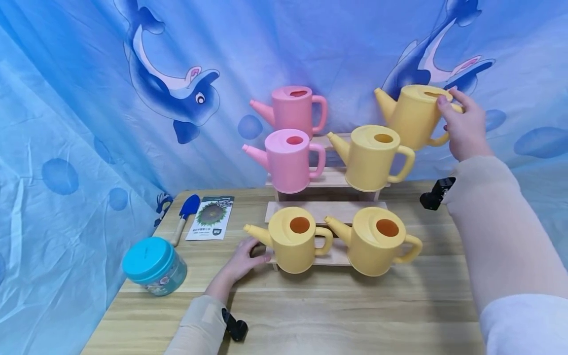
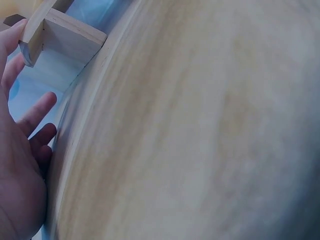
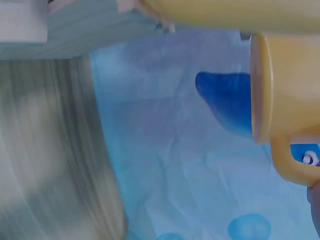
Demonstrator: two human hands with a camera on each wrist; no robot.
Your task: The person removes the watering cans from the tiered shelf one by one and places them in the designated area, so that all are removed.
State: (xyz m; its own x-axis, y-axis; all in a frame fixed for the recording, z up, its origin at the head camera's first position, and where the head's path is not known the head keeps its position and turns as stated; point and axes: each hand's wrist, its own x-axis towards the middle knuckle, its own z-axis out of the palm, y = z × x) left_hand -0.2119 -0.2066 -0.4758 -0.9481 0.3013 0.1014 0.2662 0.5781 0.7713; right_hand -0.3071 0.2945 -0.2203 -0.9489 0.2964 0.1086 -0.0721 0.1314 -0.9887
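My right hand (image 1: pixel 468 123) grips a yellow watering can (image 1: pixel 412 118) by its top rim and handle, at the back right of a stepped wooden stand (image 1: pixel 326 212). The can leans slightly, its spout to the left; its base shows in the right wrist view (image 3: pixel 261 90). At the stand's lower left end, my left hand (image 1: pixel 239 261) pinches the lowest step's edge, the other fingers spread loosely in the left wrist view. Two yellow watering cans (image 1: pixel 293 251) (image 1: pixel 374 251) stand on that lowest step. Higher up are a light pink can (image 1: pixel 288 165) and another yellow can (image 1: pixel 370 162).
A darker pink can (image 1: pixel 290 113) stands on the top step. On the table's left lie a blue-bladed trowel (image 1: pixel 190 206) and a sunflower seed packet (image 1: pixel 210 219), near a teal lidded jar (image 1: pixel 153 266). A blue dolphin-print curtain (image 1: pixel 337 59) hangs behind.
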